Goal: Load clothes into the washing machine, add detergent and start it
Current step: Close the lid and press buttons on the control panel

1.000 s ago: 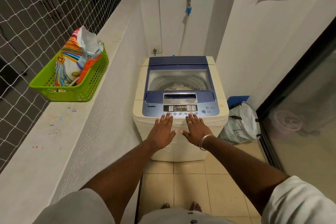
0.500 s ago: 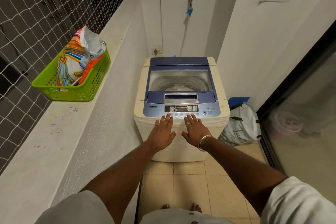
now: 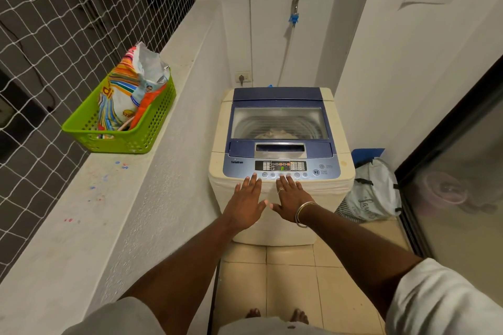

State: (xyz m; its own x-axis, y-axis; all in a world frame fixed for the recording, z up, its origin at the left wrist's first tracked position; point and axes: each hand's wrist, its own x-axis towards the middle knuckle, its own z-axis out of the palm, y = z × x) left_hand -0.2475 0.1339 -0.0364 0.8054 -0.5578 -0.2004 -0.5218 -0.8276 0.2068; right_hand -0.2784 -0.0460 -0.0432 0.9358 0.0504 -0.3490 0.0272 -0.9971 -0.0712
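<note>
Both hands, left (image 3: 246, 204) and right (image 3: 292, 197), are laid flat, fingers spread, on the washing machine (image 3: 281, 187) front edge. Nothing is held. The lid (image 3: 277, 119) is closed.

light: dim, warm, even | shadows: soft | focus: sharp | edges: wide-angle bowing | glare: faint on glass door (image 3: 460, 185)

One head-worn wide-angle view is looking forward and steeply down from standing height. It is facing a top-loading washing machine (image 3: 281, 128) set against the far wall, taking in the lid from above at arm's reach. Straight lines are bowing at the frame edges. The ledge (image 3: 81, 212) is running along the left, a glass door (image 3: 462, 171) along the right. No second view is sharing the scene.
</note>
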